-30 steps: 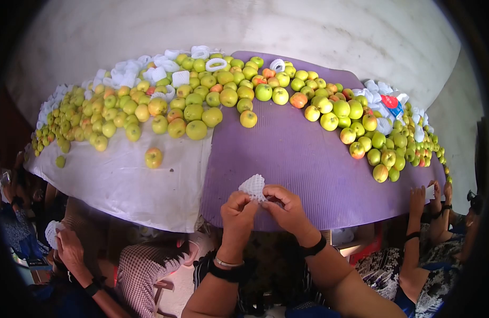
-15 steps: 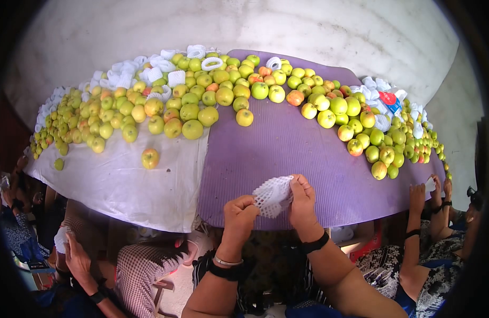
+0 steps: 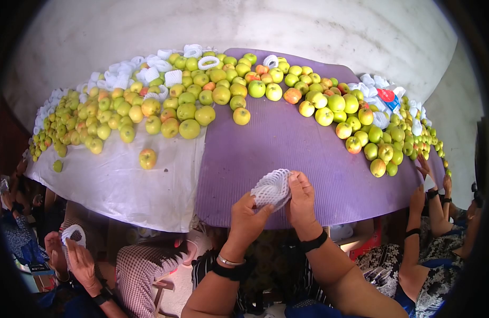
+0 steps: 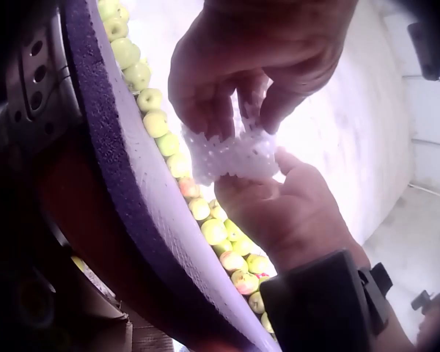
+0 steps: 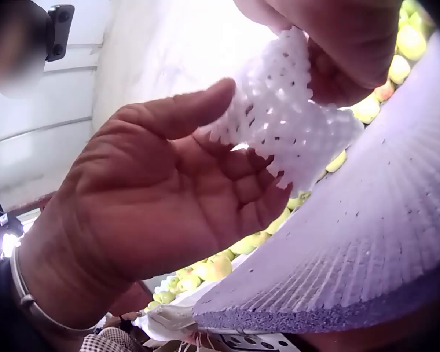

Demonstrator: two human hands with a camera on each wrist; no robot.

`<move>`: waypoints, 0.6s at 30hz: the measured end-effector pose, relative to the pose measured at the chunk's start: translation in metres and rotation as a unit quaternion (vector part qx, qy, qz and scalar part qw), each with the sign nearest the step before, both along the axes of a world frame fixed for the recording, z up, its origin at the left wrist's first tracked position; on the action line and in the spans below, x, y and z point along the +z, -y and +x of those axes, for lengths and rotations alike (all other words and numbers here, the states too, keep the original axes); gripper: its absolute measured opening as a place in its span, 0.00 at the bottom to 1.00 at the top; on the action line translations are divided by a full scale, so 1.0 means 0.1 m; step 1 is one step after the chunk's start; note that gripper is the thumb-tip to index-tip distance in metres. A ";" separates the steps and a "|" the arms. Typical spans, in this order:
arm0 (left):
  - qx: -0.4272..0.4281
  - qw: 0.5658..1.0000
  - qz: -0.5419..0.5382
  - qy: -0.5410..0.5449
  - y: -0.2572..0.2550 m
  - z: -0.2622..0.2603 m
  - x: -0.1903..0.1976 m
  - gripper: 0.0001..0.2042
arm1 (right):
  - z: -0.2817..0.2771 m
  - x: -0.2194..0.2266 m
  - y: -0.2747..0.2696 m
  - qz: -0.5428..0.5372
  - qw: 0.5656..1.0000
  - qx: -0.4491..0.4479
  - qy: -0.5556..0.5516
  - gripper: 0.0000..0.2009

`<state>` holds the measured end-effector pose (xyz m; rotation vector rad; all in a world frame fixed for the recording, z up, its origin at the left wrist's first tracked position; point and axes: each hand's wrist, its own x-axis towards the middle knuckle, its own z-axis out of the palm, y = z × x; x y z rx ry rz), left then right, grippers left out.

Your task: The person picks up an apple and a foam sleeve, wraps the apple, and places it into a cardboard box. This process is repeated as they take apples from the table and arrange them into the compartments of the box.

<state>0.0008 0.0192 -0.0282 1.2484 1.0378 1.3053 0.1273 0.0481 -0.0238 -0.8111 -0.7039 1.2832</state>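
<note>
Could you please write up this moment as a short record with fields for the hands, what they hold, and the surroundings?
left hand: left hand holds the white foam fruit net from below, thumb against it
right hand: right hand pinches the net's right edge
net state: spread between both hands
surface: purple mat beside a white cloth
fruit: apples heaped along the far side, loose nets among them

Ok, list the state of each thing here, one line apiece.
foam net: stretched open, held between both hands above the mat's near edge
left hand: fingers relaxed, thumb on the net
right hand: fingers curled into the net's opening
purple mat: flat on the table
apples: loose, piled along the far side
</note>
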 end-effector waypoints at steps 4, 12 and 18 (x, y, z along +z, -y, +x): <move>0.058 0.996 -0.039 0.058 -0.02 -0.01 -0.01 0.09 | -0.07 0.04 0.07 0.048 0.978 0.030 0.203 0.05; 0.187 0.977 0.002 0.105 -0.04 -0.05 0.06 0.04 | 0.02 -0.05 0.02 -0.017 0.986 0.140 0.089 0.06; 0.232 0.970 0.000 0.065 -0.05 -0.10 0.09 0.05 | 0.03 0.01 0.04 -0.031 0.988 0.148 0.033 0.08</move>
